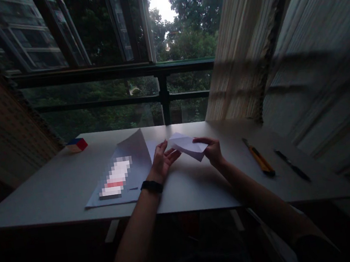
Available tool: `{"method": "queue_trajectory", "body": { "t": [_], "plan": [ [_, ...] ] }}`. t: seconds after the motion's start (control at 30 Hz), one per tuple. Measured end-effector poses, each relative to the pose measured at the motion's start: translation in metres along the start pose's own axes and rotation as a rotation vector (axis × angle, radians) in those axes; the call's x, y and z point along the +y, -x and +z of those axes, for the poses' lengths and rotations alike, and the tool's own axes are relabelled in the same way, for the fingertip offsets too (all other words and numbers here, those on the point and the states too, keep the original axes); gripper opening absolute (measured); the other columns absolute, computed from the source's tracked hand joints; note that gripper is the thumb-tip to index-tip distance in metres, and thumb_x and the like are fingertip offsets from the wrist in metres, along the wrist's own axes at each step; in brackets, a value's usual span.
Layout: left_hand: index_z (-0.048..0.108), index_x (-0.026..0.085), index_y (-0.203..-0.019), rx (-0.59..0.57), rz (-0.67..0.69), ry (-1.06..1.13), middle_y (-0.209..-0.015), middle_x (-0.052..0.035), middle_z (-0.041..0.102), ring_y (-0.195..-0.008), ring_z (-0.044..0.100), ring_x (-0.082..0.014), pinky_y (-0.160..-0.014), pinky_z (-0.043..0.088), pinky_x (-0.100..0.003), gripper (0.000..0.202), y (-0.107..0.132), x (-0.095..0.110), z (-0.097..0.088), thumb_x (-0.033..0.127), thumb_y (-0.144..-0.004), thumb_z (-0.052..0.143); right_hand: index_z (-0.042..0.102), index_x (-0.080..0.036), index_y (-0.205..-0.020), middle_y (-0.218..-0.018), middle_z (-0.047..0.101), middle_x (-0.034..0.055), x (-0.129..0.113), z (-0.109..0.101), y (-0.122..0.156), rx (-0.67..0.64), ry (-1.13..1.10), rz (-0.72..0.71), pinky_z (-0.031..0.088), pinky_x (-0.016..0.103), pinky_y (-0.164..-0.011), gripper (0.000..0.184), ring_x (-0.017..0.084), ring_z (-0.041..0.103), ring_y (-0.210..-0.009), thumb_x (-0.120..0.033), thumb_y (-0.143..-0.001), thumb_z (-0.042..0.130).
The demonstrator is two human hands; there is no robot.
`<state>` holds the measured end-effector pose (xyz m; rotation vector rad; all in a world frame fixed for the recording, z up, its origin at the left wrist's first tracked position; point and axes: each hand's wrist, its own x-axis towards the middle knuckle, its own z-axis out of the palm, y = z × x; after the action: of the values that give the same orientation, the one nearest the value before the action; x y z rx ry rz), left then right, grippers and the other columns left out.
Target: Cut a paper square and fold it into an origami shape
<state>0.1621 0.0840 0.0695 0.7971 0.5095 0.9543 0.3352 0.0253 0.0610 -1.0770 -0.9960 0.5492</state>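
A folded piece of white paper (186, 143) is held above the table, creased and tilted, with a point hanging down at its lower right. My right hand (213, 151) grips the right end of it, thumb and fingers closed on the edge. My left hand (163, 162), with a dark band on its wrist, is at the paper's left end. Its thumb is raised and its fingers are stretched apart; I cannot tell whether they touch the paper. To the left lies a large paper sheet (142, 153) with one corner lifted and a blurred-out patch on it.
A multicoloured cube (77, 145) sits at the table's back left. On the right lie a yellow box cutter (258, 157) and a dark slim knife or pen-like tool (292, 165). The white table (199, 192) stands before a window with curtains (232, 53) at both sides.
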Motion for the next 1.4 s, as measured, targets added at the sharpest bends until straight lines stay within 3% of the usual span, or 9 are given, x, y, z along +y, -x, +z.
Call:
{"method": "queue_trajectory", "body": {
  "t": [0.13,0.23,0.37,0.43,0.53,0.63,0.77,1.13,1.4],
  "plan": [
    [0.053,0.014,-0.079,0.045,0.057,-0.094,-0.076,-0.0055,0.063,-0.073,0.063,-0.0155,-0.075,0.051,-0.034,0.032,-0.003,-0.006,0.0,0.034,-0.063,0.072,0.071,-0.017,-0.076,-0.093,0.068,0.0065,0.007,0.006,0.005,-0.067,0.009,-0.044,0.047,0.033,-0.076,0.027,0.022,0.063,-0.086,-0.011,-0.054,0.056],
    [0.052,0.012,-0.071,0.156,0.144,-0.142,-0.068,-0.0015,0.061,-0.064,0.061,-0.0115,-0.07,0.051,-0.029,0.03,-0.008,-0.011,-0.003,0.029,-0.059,0.074,0.071,-0.018,-0.077,-0.096,0.067,0.0071,0.002,0.002,0.003,-0.202,-0.034,0.043,0.047,0.033,-0.075,0.03,0.024,0.061,-0.091,-0.009,-0.052,0.057],
    [0.05,0.014,-0.072,0.28,0.231,-0.164,-0.064,0.0013,0.06,-0.058,0.059,-0.0104,-0.06,0.051,-0.026,0.035,-0.013,-0.012,-0.008,0.031,-0.055,0.075,0.056,-0.027,-0.113,-0.125,0.052,0.0062,-0.021,-0.014,-0.004,-0.517,-0.095,0.238,0.046,0.032,-0.075,0.072,0.024,0.055,-0.101,-0.005,-0.045,0.063],
    [0.05,0.014,-0.076,0.295,0.263,-0.221,-0.064,0.0011,0.06,-0.057,0.059,-0.0107,-0.059,0.051,-0.026,0.037,-0.013,-0.012,-0.008,0.032,-0.056,0.075,0.049,-0.03,-0.12,-0.13,0.047,0.0061,-0.031,-0.021,-0.006,-0.575,-0.168,0.315,0.046,0.031,-0.074,0.077,0.024,0.054,-0.103,-0.008,-0.048,0.063],
    [0.05,0.014,-0.084,0.244,0.27,-0.348,-0.063,0.0001,0.061,-0.056,0.059,-0.0117,-0.057,0.052,-0.028,0.04,-0.012,-0.014,-0.005,0.032,-0.057,0.074,0.051,-0.028,-0.116,-0.122,0.054,0.0062,-0.031,-0.021,-0.006,-0.502,-0.211,0.404,0.046,0.029,-0.072,0.059,0.021,0.057,-0.097,-0.02,-0.059,0.063],
    [0.049,0.014,-0.094,0.117,0.239,-0.435,-0.064,-0.0011,0.063,-0.056,0.061,-0.0139,-0.056,0.052,-0.03,0.047,-0.008,-0.016,-0.001,0.032,-0.058,0.074,0.059,-0.022,-0.102,-0.094,0.064,0.0054,-0.018,-0.011,-0.003,-0.413,-0.087,0.498,0.043,0.022,-0.055,0.038,0.015,0.06,-0.07,-0.037,-0.067,0.063],
    [0.049,0.014,-0.099,-0.001,0.217,-0.471,-0.065,-0.0015,0.063,-0.055,0.061,-0.0147,-0.054,0.052,-0.03,0.051,-0.006,-0.018,0.001,0.033,-0.058,0.073,0.063,-0.015,-0.084,-0.073,0.063,0.0029,-0.004,0.002,0.005,-0.469,-0.044,0.506,0.037,0.02,-0.047,0.035,0.01,0.053,-0.053,-0.044,-0.064,0.067],
    [0.062,0.013,-0.082,0.086,0.362,-0.569,-0.066,-0.0033,0.063,-0.062,0.059,-0.015,-0.054,0.051,-0.026,0.036,-0.007,-0.016,0.0,0.032,-0.054,0.075,0.066,-0.01,-0.072,-0.059,0.061,0.0027,-0.002,0.013,0.015,-0.379,-0.135,0.523,0.037,0.022,-0.048,0.036,0.01,0.05,-0.05,-0.038,-0.051,0.076],
    [0.067,0.012,-0.079,0.038,0.305,-0.555,-0.068,-0.0056,0.066,-0.062,0.06,-0.0155,-0.056,0.049,-0.027,0.036,-0.003,-0.016,0.004,0.034,-0.051,0.076,0.067,-0.011,-0.074,-0.064,0.064,0.0043,-0.004,0.014,0.014,-0.381,-0.249,0.511,0.041,0.024,-0.054,0.034,0.012,0.055,-0.054,-0.037,-0.053,0.076]
  ]
}}
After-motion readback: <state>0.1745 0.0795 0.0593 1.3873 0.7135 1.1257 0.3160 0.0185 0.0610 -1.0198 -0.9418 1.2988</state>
